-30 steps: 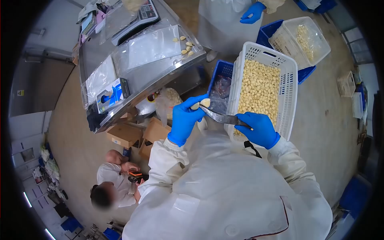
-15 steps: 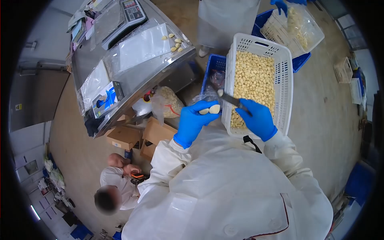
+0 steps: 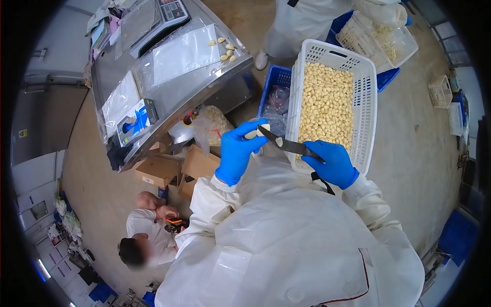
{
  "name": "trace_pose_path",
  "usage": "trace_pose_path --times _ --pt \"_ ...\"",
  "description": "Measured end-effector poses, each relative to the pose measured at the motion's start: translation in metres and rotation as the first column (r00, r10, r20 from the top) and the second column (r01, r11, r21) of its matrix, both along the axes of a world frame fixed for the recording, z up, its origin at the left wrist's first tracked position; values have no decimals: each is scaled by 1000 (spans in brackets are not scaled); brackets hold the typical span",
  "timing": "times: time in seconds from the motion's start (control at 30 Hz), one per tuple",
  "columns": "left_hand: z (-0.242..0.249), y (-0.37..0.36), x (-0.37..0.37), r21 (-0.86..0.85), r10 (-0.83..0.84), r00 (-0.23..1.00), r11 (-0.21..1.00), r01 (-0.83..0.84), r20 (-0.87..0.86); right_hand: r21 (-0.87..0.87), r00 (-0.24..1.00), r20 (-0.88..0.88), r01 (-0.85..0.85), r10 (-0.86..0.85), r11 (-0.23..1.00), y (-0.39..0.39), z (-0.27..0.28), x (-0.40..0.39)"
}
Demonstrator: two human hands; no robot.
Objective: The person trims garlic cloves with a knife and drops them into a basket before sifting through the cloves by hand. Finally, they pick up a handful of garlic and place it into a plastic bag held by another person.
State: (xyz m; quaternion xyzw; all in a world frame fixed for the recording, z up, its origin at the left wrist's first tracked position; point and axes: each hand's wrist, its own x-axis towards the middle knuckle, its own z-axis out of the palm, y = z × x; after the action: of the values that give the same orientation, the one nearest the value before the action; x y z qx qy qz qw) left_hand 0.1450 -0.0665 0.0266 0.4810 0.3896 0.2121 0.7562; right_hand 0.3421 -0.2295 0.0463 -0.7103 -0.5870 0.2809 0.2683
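My left hand, in a blue glove, pinches pale garlic cloves between thumb and fingers. In my right hand, also gloved, is a dark-bladed knife pointing left. Its tip meets the cut face of a clove, and a small pale piece clings to the blade. Beneath and beyond the right hand, a white plastic crate holds a thick layer of peeled garlic cloves. How many cloves the left hand holds is partly hidden by the fingers.
A steel table at left carries a scale, a glove box and several loose cloves. A blue crate adjoins the white one. Cardboard boxes, a crouching person and a standing co-worker are nearby.
The knife has moved left and down so its tip now reaches the clove. My left hand has shifted slightly left and up. The co-worker at the back has leaned toward the right-hand crates.
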Motion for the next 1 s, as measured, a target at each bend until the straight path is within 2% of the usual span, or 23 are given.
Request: trace_pose_path --times 0.1,0.2,0.27,0.3,0.33,0.47,0.57,0.6,0.67,0.8,0.87,0.93,1.0 --pt "-1 -4 3 4 -40 999 999 40 -21 66 997 31 75 -77 995 4 -10 -4" --pt "2 -6 5 -14 -44 999 999 44 -20 -91 956 -79 274 -281 957 9 -16 3" --pt "0 -5 3 -65 -38 999 997 38 1 -150 949 -94 284 -300 947 7 -13 10" --pt "-3 -4 0 -123 -25 998 992 33 64 -180 946 -102 287 -308 941 5 -12 13" --pt "-7 -3 -3 -179 -9 992 983 32 128 -122 949 -110 282 -295 952 0 -17 15" --pt "-17 -2 -3 -444 133 934 896 30 332 -99 971 -43 230 -236 968 -5 -11 12" --pt "-17 -4 3 -453 124 921 889 61 369 -95 978 65 203 -197 975 -8 -11 11" --pt "-17 -6 6 -334 -38 960 933 134 278 -101 976 113 199 -187 975 -9 -13 13" --pt "-16 -9 15 -105 -320 947 941 322 34 -131 967 200 185 -157 974 -9 -13 16" --pt "-44 -25 51 -18 -409 912 912 409 -29 -213 945 318 143 -70 966 -14 -12 23" --pt "-91 -15 63 -58 -403 914 914 401 -43 -232 940 337 146 -61 962 -20 -14 26" --pt "-105 -1 75 -149 -378 925 918 368 -43 -241 942 326 167 -83 956 -30 -15 26" --pt "-139 10 78 -435 -185 965 865 251 187 -224 946 302 186 -113 957 -39 -15 29"
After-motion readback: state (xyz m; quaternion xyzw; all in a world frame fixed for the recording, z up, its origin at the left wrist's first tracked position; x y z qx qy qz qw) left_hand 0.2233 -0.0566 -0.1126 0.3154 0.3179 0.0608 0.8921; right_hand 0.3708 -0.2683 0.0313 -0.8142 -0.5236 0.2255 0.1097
